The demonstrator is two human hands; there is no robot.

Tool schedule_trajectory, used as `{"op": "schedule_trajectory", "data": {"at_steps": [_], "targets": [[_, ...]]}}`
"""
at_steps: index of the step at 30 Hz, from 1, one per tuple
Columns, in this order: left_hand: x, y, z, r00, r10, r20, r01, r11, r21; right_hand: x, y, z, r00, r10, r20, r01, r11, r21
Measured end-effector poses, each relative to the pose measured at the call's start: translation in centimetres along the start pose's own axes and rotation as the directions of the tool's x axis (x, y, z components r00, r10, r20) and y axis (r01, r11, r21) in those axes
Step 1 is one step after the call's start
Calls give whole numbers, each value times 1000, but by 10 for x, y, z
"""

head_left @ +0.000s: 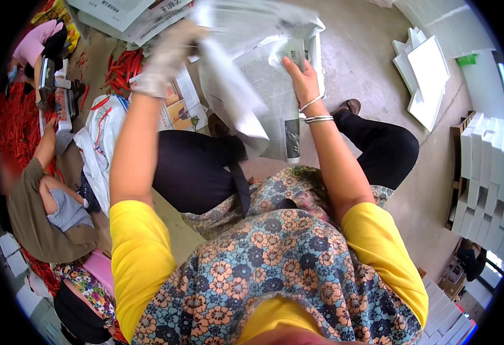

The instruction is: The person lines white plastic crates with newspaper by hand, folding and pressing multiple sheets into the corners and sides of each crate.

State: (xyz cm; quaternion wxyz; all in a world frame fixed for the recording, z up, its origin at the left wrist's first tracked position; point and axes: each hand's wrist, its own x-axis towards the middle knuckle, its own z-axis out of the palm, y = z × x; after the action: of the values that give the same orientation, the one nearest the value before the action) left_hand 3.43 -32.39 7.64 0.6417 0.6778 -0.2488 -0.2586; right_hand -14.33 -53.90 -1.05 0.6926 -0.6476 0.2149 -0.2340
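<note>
A printed newspaper (263, 80) spreads out in front of my knees, with part of it folded over and smeared by motion. My left hand (174, 49), in a pale glove, is blurred at the left edge of this paper and appears to grip a raised sheet. At the paper's right side, my bare right hand (305, 80) holds it, thumb pointing up and the other fingers partly hidden. Silver bangles circle that wrist. A white edge (319, 52) runs along the paper's right side; I cannot tell what it belongs to.
Red chili peppers (124, 70) lie left of my gloved hand, near more newspapers (131, 20). A white sack (105, 129) is by my left knee. Co-workers (50, 213) sit at left beside a large chili heap (19, 123). White panels (427, 80) and stacked white boxes (485, 178) stand right.
</note>
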Motion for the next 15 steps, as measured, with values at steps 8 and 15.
{"op": "schedule_trajectory", "data": {"at_steps": [8,15], "targets": [[-45,30,-201,898,-10,-441,-108,965,-240,-32,86,-139,928,370,50,-128,440,-889],[-21,62,-132,956,111,-271,-155,977,-146,-144,152,-109,241,970,43,623,-120,-773]]}}
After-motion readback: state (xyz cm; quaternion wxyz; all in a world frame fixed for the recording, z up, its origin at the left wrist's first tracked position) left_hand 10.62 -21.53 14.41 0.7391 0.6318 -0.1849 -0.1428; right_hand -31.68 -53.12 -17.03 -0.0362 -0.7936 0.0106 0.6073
